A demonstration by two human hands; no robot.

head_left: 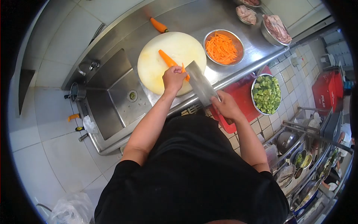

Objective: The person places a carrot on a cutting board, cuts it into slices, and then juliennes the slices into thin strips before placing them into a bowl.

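A peeled carrot (pixel 166 58) lies on the round white cutting board (pixel 153 76), its far end pointing away from me. My left hand (pixel 174 79) is closed over the near part of this carrot, fingers curled and partly covering it. Thin carrot pieces (pixel 185 72) show just right of those fingers, beside the cleaver's blade. My right hand (pixel 226 106) grips a cleaver (pixel 201 83) by its handle, which the fingers mostly hide. The wide blade reaches over the board's right edge toward my left hand.
Behind the board lies another carrot (pixel 159 25). A metal bowl (pixel 242 56) of shredded carrot stands right of it. Bowls of raw meat (pixel 276 29) sit farther right. Chopped greens (pixel 266 93) fill a bowl over a red tub (pixel 236 99). A sink (pixel 108 112) lies left.
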